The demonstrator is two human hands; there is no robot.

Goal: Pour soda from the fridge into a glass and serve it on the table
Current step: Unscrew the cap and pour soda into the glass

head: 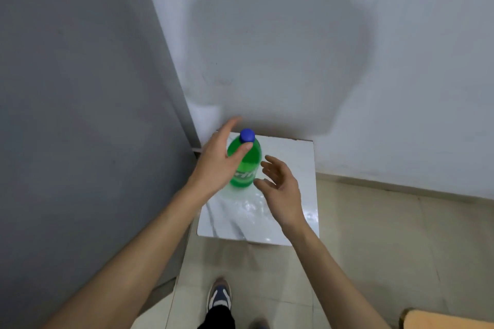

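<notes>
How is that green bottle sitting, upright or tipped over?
Upright. The green bottle stands on its base on the white table, its blue cap on top and facing up toward the camera.

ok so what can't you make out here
Head view only:
- Label on the bottle: blurred and partly behind the left hand, so it is unreadable.
- Fingertips of that hand: motion blur, so whether they touch the bottle is unclear.
- Soda level: not discernible through the green plastic.
- Tan thing at bottom right: cut off by the frame edge, so it cannot be identified.
</notes>
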